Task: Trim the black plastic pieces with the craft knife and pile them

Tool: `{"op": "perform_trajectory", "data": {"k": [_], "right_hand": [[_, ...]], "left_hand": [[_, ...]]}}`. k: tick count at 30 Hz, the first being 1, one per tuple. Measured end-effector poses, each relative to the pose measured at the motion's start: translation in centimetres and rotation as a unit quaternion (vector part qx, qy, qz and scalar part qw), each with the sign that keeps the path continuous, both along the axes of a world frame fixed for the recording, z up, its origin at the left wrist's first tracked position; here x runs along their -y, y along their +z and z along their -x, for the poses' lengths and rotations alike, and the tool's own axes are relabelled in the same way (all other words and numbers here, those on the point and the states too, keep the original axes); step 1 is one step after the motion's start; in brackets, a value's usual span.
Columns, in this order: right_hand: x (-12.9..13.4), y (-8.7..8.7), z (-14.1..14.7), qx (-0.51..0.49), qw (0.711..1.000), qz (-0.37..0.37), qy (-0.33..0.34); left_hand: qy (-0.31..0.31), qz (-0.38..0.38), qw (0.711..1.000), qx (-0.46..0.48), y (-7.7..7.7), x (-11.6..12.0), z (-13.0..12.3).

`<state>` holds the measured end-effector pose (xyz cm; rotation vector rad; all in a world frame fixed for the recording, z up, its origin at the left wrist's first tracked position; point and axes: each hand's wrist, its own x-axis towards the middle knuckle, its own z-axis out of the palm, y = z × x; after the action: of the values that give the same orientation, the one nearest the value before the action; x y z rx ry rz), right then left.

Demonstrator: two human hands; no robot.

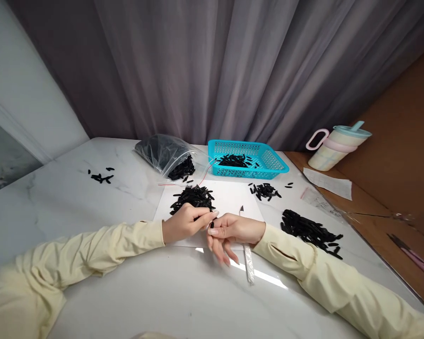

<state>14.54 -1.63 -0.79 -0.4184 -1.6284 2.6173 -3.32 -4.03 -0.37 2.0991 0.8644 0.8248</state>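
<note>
Over a white sheet of paper, my two hands meet at the fingertips. My right hand pinches a small black elongated piece between thumb and forefinger; its other fingers hang loosely curled. My left hand is closed in a pinch right beside that piece, and what its fingertips hold is too small to make out. Just behind my left hand lies a heap of similar black pieces. A thin tool with a dark pointed tip passes under my right wrist, its handle wrapped in clear plastic.
An open zip bag spills black pieces at the back. Beside it stands a blue basket holding more. Loose piles lie at left, at right and nearer right. A handled tumbler and a paper slip are far right.
</note>
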Motion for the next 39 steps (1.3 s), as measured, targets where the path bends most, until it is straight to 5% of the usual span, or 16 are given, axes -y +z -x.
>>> {"op": "perform_trajectory", "data": {"k": [5,12,22,28,39], "right_hand": [[0.0,0.0,0.0,0.009,0.998,-0.043,0.041],[-0.1,-0.3,-0.3,-0.03,0.999,-0.019,0.018],[-0.2,-0.5,-0.3,-0.036,0.999,0.031,-0.016],[-0.4,-0.3,-0.4,-0.038,0.999,0.039,-0.004],[-0.5,-0.6,-0.4,-0.056,0.996,0.066,-0.01]], "left_hand": [[-0.04,-0.068,0.996,-0.038,-0.4,0.2,0.1],[-0.058,-0.137,0.989,-0.011,-0.8,0.3,0.6],[-0.026,0.067,0.997,0.022,0.1,0.7,0.5],[0.032,0.255,0.966,0.042,0.3,0.5,0.4],[0.002,0.236,0.971,0.042,0.5,0.5,0.4]]}}
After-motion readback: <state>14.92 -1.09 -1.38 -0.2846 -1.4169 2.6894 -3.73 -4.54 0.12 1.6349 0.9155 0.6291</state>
